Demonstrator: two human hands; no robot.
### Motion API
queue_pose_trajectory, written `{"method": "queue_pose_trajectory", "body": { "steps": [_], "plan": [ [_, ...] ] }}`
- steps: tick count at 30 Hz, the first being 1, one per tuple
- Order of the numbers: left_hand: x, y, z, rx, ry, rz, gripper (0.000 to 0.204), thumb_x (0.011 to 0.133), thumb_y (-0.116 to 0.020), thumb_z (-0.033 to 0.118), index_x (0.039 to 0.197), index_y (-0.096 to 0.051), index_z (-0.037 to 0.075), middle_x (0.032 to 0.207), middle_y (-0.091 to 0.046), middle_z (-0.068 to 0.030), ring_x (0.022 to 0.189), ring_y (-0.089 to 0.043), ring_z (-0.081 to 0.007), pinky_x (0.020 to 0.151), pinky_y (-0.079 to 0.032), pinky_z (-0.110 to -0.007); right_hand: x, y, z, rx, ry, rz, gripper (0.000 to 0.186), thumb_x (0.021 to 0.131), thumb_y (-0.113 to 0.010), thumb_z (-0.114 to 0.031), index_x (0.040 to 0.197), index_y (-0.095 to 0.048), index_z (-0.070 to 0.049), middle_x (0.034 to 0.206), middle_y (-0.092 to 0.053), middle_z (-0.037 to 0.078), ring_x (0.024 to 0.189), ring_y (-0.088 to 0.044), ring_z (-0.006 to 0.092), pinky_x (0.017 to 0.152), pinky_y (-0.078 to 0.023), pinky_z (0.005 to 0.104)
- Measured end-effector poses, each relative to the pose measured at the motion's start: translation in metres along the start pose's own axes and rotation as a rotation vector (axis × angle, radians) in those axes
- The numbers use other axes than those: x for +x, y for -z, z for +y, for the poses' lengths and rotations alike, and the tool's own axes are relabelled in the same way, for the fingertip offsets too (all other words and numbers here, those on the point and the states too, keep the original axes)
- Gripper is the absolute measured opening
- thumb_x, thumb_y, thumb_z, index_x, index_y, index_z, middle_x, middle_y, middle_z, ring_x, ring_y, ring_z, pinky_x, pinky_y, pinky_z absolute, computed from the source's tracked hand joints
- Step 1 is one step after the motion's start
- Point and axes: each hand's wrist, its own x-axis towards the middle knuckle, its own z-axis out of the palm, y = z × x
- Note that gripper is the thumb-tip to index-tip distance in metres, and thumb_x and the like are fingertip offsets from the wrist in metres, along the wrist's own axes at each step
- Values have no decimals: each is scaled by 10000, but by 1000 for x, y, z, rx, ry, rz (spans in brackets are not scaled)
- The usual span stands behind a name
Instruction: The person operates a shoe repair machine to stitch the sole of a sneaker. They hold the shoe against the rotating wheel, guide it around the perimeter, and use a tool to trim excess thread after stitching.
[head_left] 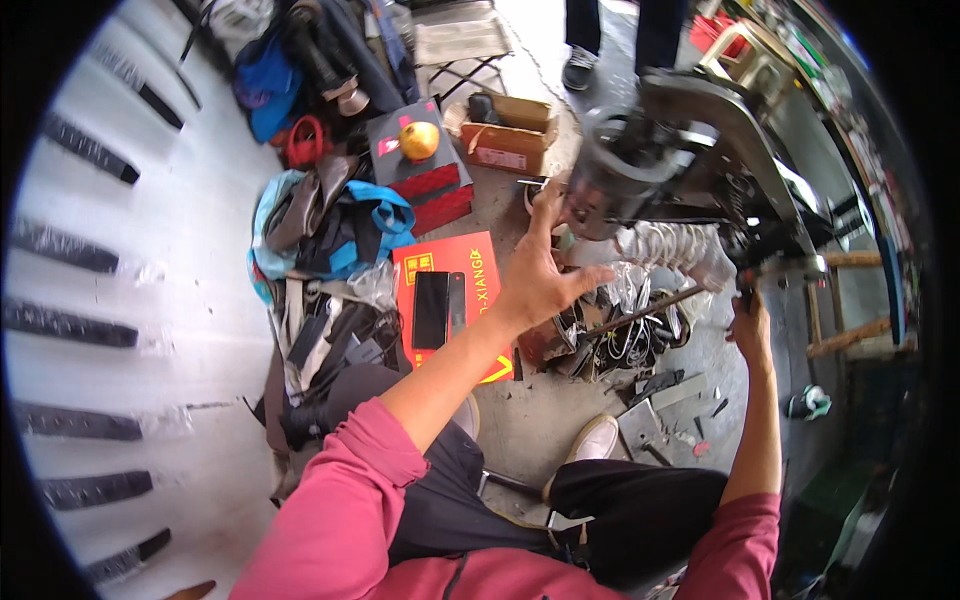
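Head view: both bare hands are up at a cobbler-style stitching machine (765, 150) (best read, going by the curved cast arm), standing to the right of and beyond the red-orange printed box (475, 262), my landmark. Left hand (540, 285), just right of the box's far corner, is spread: fingers up, thumb held apart, reaching along the machine's dark metal cylinder (603, 190); fingertip contact can't be confirmed. Right hand (752, 330), well right of the box, has its fingers bent up under a round disc-like part (790, 266); grip or mere touch, can't be made out. Ribbed, plastic-wrapped coil (675, 248) spans the gap between the hands, right of the box. To handle this well, I'd brace the palm flat on the cylinder's solid side, keeping the thumb out of the coil and linkage, where it could get pinched. Right-hand effort should be slow and even, since the head looks top-heavy and might swing if shoved. Loose plastic wants tucking clear of anything that turns. Watch the slim rod (645, 312) slanting below the coil, plus the tangled cables (640, 342), both right of the box; a sleeve or foot could snag. Smartphone (432, 310) lies on the box itself, so best not drop anything there. Floor tools (640, 430) sit right of the box and nearer the person, underfoot risk.
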Motion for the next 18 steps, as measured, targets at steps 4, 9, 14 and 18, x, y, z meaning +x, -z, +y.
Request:
{"method": "queue_pose_trajectory", "body": {
  "steps": [4, 9, 14, 18],
  "plan": [
    [-19, 6, 13, 187, -87, 60, 1116, 712, -925, 255, 1609, -266, 169, 1659, -245, -67, 1375, -465, -238, 926, -544, -363, 1, 3, 2, -31, 37, 16, 481, 992, -580, -153, 1459, -486, -86, 933, -682, 144, 561, -611, 196, 437, -538, 348],
    [-20, 5, 13, 102, -65, 39, 1139, 702, -920, 305, 1618, -251, 211, 1643, -298, -101, 1478, -352, -289, 1128, -385, -449, -2, 7, -4, 12, 11, -32, 454, 998, -574, -166, 1434, -502, -64, 938, -638, 65, 549, -547, 124, 440, -536, 308],
    [-8, -1, 4, 221, -61, -18, 1051, 653, -934, 461, 1535, -434, 185, 1631, -296, -185, 1519, -269, -357, 1229, -237, -459, -2, 6, -8, 1, -37, -31, 323, 1039, -539, -227, 1293, -528, -27, 687, -472, 8, 484, -472, 92, 449, -519, 304],
    [12, 0, -1, 14, -52, -137, 969, 663, -949, 374, 1490, -493, 161, 1550, -428, -125, 1448, -370, -314, 1211, -269, -431, -3, 7, -9, -19, -48, -23, 321, 1035, -540, -201, 1305, -541, -27, 774, -546, 38, 500, -497, 96, 451, -540, 299]
  ]
}}
